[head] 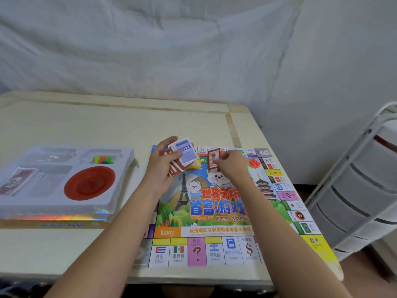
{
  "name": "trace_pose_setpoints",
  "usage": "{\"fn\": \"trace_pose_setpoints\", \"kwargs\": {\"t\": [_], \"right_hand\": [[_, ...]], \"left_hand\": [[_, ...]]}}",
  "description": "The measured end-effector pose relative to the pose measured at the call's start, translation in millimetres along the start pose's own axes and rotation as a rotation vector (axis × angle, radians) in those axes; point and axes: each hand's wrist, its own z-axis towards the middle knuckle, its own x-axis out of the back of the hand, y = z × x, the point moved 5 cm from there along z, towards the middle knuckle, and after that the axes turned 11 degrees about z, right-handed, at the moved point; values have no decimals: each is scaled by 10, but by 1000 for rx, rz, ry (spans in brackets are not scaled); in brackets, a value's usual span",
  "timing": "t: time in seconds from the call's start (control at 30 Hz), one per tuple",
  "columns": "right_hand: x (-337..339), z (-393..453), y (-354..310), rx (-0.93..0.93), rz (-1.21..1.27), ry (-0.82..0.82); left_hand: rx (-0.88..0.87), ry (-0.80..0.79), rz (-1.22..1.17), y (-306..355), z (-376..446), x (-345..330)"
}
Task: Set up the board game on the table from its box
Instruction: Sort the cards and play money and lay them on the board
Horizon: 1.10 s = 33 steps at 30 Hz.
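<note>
The board point(217, 211) lies flat on the right part of the table point(75, 125), its near edge close to the table's near edge, with flags, a question mark and a dollar sign along that side. Above its far end my left hand point(163, 166) grips a fanned stack of cards point(182, 160), fingers curled round it; the top card faces me, pale purple with a white border, and red-brown backs spread out beneath it. My right hand point(231, 166) pinches a single card point(213, 159) by its lower edge, holding it nearly upright just beside the stack, its red-brown side towards me. Just right of that hand a small cluster of red pieces point(254, 162) sits on the board near its far right corner. Well to the left, apart from the board, the white plastic tray point(64, 203) rests on top of the box point(53, 221), whose shiny edge shows below it. In the tray a red round dish point(90, 182) fills the big recess, a deck point(19, 179) with red-brown backs lies in the left compartment, and a few coloured tokens point(103, 159) sit in the far compartment. A white drawer unit point(365, 190) stands to the right of the table.
</note>
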Motion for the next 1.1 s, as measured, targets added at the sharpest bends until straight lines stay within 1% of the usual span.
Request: {"fn": "trace_pose_setpoints", "kwargs": {"t": [0.13, 0.23, 0.37, 0.43, 0.5, 0.53, 0.6, 0.67, 0.7, 0.73, 0.8, 0.87, 0.97, 1.1], "right_hand": [[-140, 273, -112, -21, -244, -49], [-216, 353, -97, -28, -322, -70], [-281, 367, -26, -17, -361, -72], [-257, 357, -51, 37, -280, -32], [-207, 284, -109, 114, -61, -9], [-183, 188, -144, 142, 75, -33], [-176, -62, -216, 210, 268, -151], [-236, -298, -222, 232, 353, -312], [-266, -377, -179, 215, 382, -347], [-273, -438, -127, 191, 394, -339], [-265, -497, -36, 133, 401, -275], [-255, -571, 21, 93, 399, -226], [-264, -672, 51, 91, 356, -212], [-279, -713, 24, 122, 356, -195]], "left_hand": [[10, 6, -61, 14, 157, -98], [21, 8, -72, -23, 219, -96], [57, 19, -69, -107, 225, -64], [84, 25, -42, -156, 185, -40], [91, 19, 24, -178, 133, -23], [84, 10, 49, -171, 88, -23], [59, -9, 106, -160, 3, -30], [46, -16, 174, -157, -88, -28], [49, -27, 190, -160, -147, -24], [62, -49, 192, -175, -208, -17], [106, -118, 181, -219, -290, 7], [123, -154, 216, -268, -366, 50], [65, -116, 342, -284, -457, 81], [-29, -48, 432, -216, -476, 72]]}}
